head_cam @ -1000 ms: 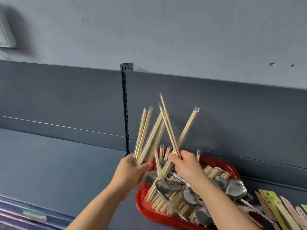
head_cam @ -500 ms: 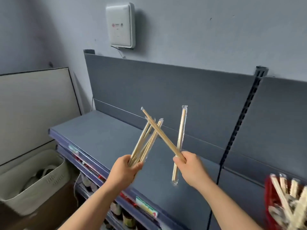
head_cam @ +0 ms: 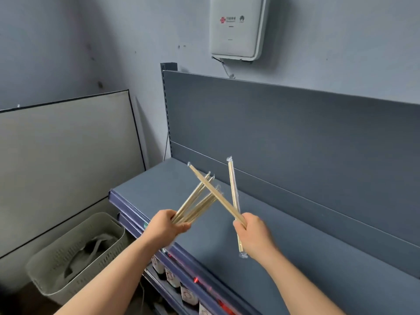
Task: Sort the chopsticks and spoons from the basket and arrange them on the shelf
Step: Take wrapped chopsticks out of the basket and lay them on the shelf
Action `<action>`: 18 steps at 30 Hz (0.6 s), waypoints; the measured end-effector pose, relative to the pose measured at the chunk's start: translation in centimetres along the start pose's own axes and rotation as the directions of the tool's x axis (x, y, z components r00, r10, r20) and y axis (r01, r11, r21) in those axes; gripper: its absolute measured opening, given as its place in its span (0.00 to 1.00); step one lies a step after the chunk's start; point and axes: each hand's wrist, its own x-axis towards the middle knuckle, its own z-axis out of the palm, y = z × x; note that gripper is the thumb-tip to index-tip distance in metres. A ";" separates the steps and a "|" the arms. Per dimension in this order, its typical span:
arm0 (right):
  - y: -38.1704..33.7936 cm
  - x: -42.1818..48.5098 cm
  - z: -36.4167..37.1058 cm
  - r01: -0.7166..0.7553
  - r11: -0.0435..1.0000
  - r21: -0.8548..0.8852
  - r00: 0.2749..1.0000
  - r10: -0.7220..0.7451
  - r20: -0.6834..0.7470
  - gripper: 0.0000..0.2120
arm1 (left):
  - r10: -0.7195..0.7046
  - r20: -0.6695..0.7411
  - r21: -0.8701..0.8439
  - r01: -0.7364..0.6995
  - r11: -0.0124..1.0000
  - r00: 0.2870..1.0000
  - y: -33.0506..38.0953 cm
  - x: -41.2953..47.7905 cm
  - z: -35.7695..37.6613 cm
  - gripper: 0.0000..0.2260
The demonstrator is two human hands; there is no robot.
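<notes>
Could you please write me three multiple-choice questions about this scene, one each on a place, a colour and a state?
1. Where is the white box? A. On the wall above the shelf. B. Lying on the shelf. C. On the floor.
2. What colour is the shelf's top? A. Red. B. Grey-blue. C. Yellow.
3. What state are the chopsticks in? A. Lying flat on the shelf. B. Scattered on the floor. C. Gripped in both hands, above the shelf.
Key: 1 A, it hangs on the wall above the shelf; 2 B, the bare top is grey-blue; 3 C, the left hand grips a bundle and the right hand grips two wrapped ones.
</notes>
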 end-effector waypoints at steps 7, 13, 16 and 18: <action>-1.1 8.4 5.1 -0.036 0.998 -0.046 0.998 0.038 0.044 0.16 | 0.005 0.042 0.129 -0.011 0.992 0.999 -1.7 9.9 0.1 0.11; -2.1 12.7 8.6 -0.095 0.995 -0.024 0.993 0.096 0.064 0.17 | 0.027 0.111 0.160 -0.044 0.986 0.993 -2.9 16.0 0.4 0.13; -2.6 13.9 10.3 -0.135 0.991 0.004 0.990 0.135 0.038 0.17 | 0.025 0.120 0.188 -0.048 0.981 0.992 -3.9 18.5 0.4 0.18; -3.2 14.4 11.4 -0.165 0.986 0.032 0.986 0.165 0.019 0.12 | 0.039 0.145 0.201 -0.068 0.977 0.989 -4.7 20.0 0.3 0.18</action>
